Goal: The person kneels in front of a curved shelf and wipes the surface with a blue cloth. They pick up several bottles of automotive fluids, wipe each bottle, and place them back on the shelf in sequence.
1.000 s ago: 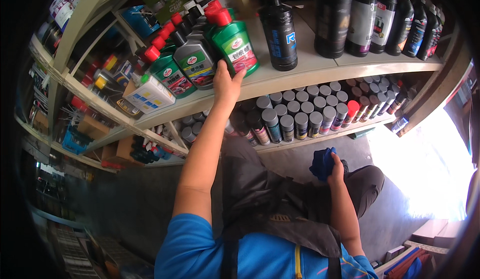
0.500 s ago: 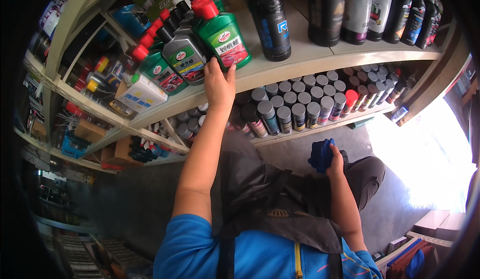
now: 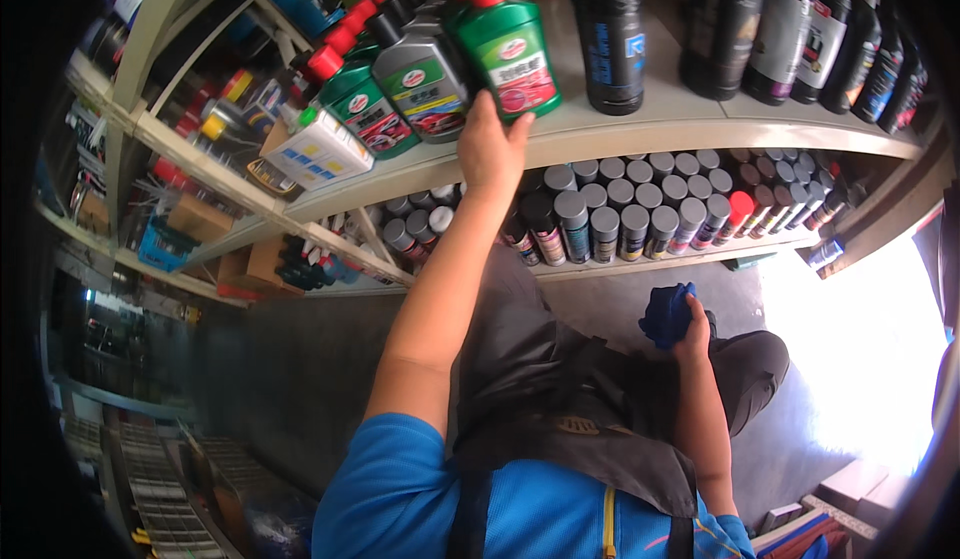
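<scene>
My left hand (image 3: 492, 149) reaches up to the shelf's front edge and grips the lower part of a green bottle (image 3: 512, 59) with a red cap. Its fingertips lie at the bottle's left side, with the thumb at the lower front. The bottle stands slightly tilted in view, beside a grey bottle (image 3: 425, 84) with a black cap. Left of that is another red-capped green bottle (image 3: 372, 109). Low on the right, my right hand (image 3: 696, 331) is closed on a crumpled blue cloth (image 3: 667, 316), held above my bent leg.
Black bottles (image 3: 612, 49) line the upper shelf (image 3: 640, 144) to the right. Rows of grey-capped spray cans (image 3: 605, 231) fill the lower shelf, one red-capped (image 3: 738, 207). A white box-shaped can (image 3: 318, 151) stands left, near a metal shelf upright (image 3: 140, 69). Bright light falls on the floor at right.
The whole view has shifted, so shelf and hands appear farther right. My left hand keeps its place at the green bottle, and my right hand still holds the blue cloth.
</scene>
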`<action>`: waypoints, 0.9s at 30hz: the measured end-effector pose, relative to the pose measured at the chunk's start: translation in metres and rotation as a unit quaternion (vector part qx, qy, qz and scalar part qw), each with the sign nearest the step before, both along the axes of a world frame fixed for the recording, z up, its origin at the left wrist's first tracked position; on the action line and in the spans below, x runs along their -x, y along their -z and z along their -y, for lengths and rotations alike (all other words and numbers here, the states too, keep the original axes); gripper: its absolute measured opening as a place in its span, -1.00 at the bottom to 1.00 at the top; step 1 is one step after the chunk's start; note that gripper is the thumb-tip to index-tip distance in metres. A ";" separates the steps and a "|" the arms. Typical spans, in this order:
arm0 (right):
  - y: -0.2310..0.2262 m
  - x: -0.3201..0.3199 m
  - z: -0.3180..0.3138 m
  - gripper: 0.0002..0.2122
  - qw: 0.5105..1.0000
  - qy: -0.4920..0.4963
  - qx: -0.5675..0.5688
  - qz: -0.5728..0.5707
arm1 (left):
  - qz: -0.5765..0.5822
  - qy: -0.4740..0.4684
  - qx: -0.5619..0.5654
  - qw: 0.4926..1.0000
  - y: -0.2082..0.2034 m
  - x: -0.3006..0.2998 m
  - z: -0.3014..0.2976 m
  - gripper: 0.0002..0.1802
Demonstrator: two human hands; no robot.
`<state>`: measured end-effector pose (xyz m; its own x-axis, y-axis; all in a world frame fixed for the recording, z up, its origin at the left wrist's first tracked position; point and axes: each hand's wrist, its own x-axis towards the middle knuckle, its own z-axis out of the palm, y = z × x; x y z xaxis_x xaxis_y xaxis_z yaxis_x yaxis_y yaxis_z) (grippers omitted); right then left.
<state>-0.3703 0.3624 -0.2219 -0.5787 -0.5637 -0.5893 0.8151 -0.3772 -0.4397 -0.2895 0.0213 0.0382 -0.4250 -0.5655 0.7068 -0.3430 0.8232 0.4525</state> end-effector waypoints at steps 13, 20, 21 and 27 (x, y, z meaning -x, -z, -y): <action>0.005 0.001 0.005 -0.66 0.999 -0.001 -0.043 -0.005 | -0.012 0.013 0.058 0.998 0.005 -0.003 0.001 -0.42; 0.015 0.005 -0.004 -0.68 1.000 -0.013 -0.028 -0.002 | -0.058 0.065 0.112 0.990 0.013 -0.019 -0.011 -0.46; 0.015 0.005 -0.005 -0.68 1.000 -0.017 -0.025 -0.001 | -0.041 0.077 0.100 0.991 0.015 -0.023 -0.014 -0.47; 0.001 -0.001 -0.003 -0.68 0.999 -0.012 -0.042 -0.011 | 0.043 0.066 0.169 0.983 0.021 -0.040 -0.028 -0.44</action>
